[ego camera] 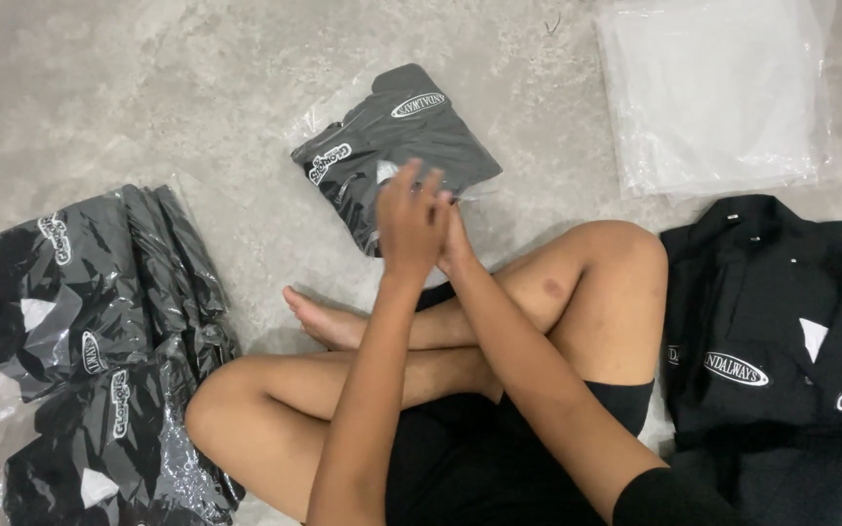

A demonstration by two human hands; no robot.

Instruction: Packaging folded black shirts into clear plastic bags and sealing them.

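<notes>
I sit cross-legged on a grey floor with both hands raised together over my knees. My left hand (409, 219) has its fingers stretched out and holds nothing that I can see. My right hand (457, 244) is pressed against it and mostly hidden behind it. Just beyond my fingertips lies a folded black shirt in a clear plastic bag (397, 136); whether my fingers touch the bag's edge I cannot tell.
A pile of several bagged black shirts (90, 341) lies at my left. A stack of unbagged folded black shirts (767, 321) sits at my right. Empty clear plastic bags (713, 93) lie at the far right.
</notes>
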